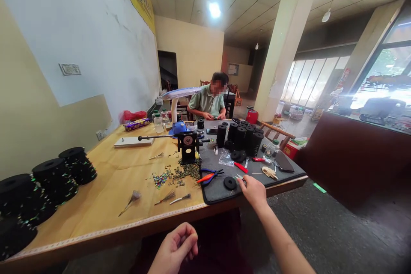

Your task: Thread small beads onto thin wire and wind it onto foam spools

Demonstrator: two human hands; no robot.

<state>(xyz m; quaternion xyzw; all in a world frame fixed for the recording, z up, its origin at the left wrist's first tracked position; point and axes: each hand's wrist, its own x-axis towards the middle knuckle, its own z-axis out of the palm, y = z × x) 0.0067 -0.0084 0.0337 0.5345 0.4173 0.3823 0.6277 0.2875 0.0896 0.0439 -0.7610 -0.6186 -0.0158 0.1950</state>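
Note:
My left hand hangs in front of the table's near edge, its fingers curled and the thumb pressed against them. Whatever it may pinch is too small to make out. Over the dark mat's front edge, my right hand is closed on a small silver pointed tool, mostly covered by the fingers. Just left of it lies a black foam disc with a central hole. Pliers with orange and blue handles rest farther left on the mat. A red-handled tool lies beyond the right hand.
A black hand-cranked device stands mid-table behind scattered small beads. Stacked black foam rolls crowd the mat's back. Large black rolls stand at left. A blue-based lamp rises behind. Another person sits across the table.

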